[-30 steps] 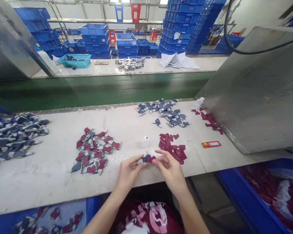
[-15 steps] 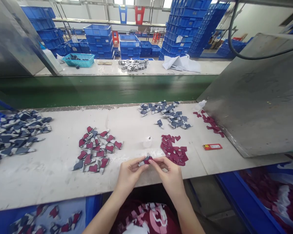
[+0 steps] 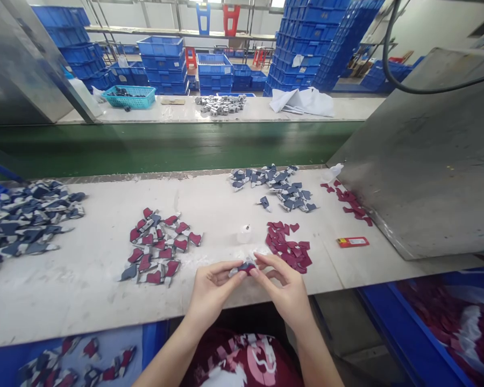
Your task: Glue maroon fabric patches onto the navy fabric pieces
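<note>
Slate blue, white and maroon on the small piece [image 3: 247, 267] between left hand [image 3: 210, 290] and right hand [image 3: 286, 290]! Beyond the right hand, all-maroon patches [image 3: 290, 249], then slate-blue-and-white pieces [image 3: 293, 202]. Left of the left hand, mostly maroon-and-white parts [image 3: 166, 253]. Below both, a maroon shirt [image 3: 262, 357], pink-and-white print!

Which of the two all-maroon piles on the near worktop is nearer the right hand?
The larger pile, just beyond the right hand; the smaller pile lies farther right, along the metal panel.
</note>
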Action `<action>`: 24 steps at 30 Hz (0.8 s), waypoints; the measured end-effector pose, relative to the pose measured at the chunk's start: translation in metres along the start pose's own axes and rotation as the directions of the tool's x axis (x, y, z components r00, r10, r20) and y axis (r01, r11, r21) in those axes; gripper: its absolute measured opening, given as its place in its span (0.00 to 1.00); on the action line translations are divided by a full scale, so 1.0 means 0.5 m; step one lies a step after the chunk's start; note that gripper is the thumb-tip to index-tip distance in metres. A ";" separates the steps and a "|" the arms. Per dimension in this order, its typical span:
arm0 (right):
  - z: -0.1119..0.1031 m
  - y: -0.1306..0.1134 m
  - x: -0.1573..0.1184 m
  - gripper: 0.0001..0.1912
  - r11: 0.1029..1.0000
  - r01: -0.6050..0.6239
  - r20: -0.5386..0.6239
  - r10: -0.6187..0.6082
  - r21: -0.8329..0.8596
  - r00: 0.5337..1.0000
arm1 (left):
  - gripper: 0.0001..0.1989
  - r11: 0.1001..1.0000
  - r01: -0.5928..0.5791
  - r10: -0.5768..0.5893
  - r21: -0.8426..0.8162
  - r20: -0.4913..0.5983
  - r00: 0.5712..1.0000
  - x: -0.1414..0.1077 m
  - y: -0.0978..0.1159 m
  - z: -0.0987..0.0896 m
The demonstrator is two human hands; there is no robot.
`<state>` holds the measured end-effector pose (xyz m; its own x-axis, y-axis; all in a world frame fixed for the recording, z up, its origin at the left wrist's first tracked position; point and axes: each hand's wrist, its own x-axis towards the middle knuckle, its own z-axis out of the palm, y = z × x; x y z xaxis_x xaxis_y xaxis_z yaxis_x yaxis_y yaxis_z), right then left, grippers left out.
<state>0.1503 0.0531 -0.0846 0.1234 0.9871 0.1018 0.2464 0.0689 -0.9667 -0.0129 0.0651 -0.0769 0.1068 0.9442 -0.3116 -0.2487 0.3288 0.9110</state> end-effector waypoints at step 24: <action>0.040 -0.031 -0.024 0.08 0.931 0.115 -0.091 -0.089 0.347 0.992 | 0.10 0.937 -0.335 0.338 0.099 -0.010 0.941 -0.051 0.041 0.030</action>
<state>0.1256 0.0431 -0.0755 0.1879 0.9599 0.2081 -0.0898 0.2278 -0.9696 -0.0061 0.0472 -0.0463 0.0070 0.9999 0.0120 -0.1739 -0.0106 0.9847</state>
